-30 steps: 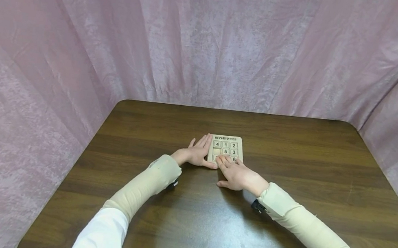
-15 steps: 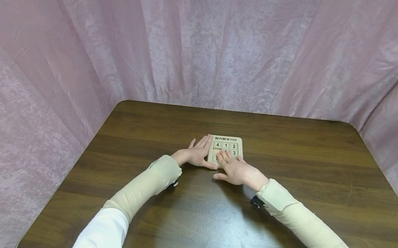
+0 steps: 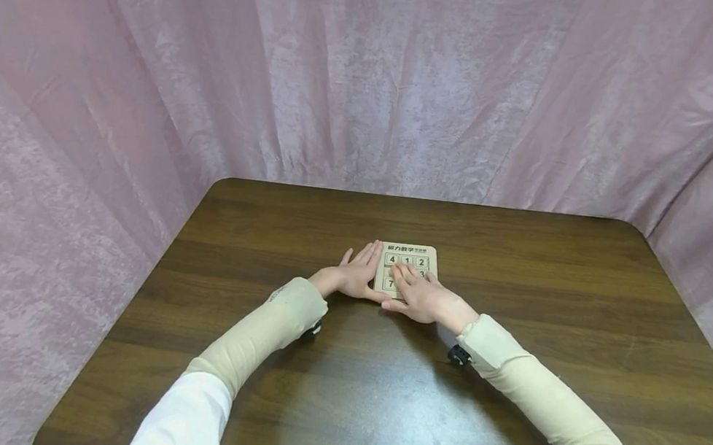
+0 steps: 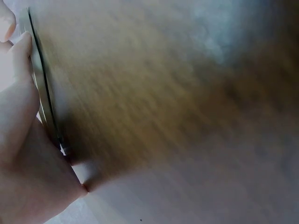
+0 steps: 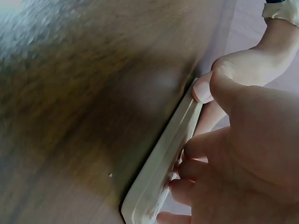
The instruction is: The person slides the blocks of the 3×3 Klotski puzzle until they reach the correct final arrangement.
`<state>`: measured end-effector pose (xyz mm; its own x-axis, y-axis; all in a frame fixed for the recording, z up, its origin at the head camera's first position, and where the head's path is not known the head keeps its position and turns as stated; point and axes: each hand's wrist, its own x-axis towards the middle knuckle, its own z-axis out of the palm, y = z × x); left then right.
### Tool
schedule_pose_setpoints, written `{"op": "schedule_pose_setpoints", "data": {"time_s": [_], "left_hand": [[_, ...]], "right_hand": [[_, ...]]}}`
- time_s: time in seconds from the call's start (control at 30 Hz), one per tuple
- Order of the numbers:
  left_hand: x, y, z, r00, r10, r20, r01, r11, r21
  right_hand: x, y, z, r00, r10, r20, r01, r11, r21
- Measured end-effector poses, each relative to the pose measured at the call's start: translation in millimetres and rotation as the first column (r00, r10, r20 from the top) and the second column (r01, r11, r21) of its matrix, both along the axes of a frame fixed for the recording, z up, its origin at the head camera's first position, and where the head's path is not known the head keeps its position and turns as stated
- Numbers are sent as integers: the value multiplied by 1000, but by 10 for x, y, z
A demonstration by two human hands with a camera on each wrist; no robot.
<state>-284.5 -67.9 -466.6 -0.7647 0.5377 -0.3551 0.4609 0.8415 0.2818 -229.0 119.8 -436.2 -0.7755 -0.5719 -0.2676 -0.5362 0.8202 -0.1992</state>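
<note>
A pale sliding number puzzle (image 3: 411, 249) lies flat on the table in the head view. Its top row reads 4, 1, 2; the 7 and part of the 3 also show. My left hand (image 3: 357, 278) lies along the puzzle's left side, fingers straight, thumb at the near left corner. Over the lower tiles is my right hand (image 3: 425, 298), its extended fingertips on the middle row, hiding the remaining tiles. Its thumb reaches close to the left thumb. The right wrist view shows the right fingers (image 5: 196, 170) against the puzzle's face and the board's pale edge (image 5: 154, 172).
A brown wood-grain table (image 3: 304, 216) with rounded far corners carries the puzzle. Pink velvet curtain (image 3: 412, 82) hangs behind it and along both sides. Each forearm wears a beige sleeve (image 3: 264, 333) with a small dark device under the wrist.
My right hand has slid away from me over the puzzle, from the bottom row to the middle row, uncovering the 7. Its thumb has come near the left thumb. My left hand stays in place.
</note>
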Motion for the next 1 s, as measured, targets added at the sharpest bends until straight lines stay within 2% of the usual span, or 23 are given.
{"op": "schedule_pose_setpoints", "data": {"time_s": [0.23,0.4,1.0], "left_hand": [[2,9,3,1000,-7,-27,6,1000,-10],[9,8,-3,1000,-10,-7,10,1000,-5],[16,-3,31,1000,-9,-7,9,1000,-13]], "right_hand": [[-72,-20,-21,1000,-3,-12,3,1000,2],[-110,-29,-34,1000,-6,-3,6,1000,-6],[-69,-59,-13,1000,-14,11,14,1000,-4]]}}
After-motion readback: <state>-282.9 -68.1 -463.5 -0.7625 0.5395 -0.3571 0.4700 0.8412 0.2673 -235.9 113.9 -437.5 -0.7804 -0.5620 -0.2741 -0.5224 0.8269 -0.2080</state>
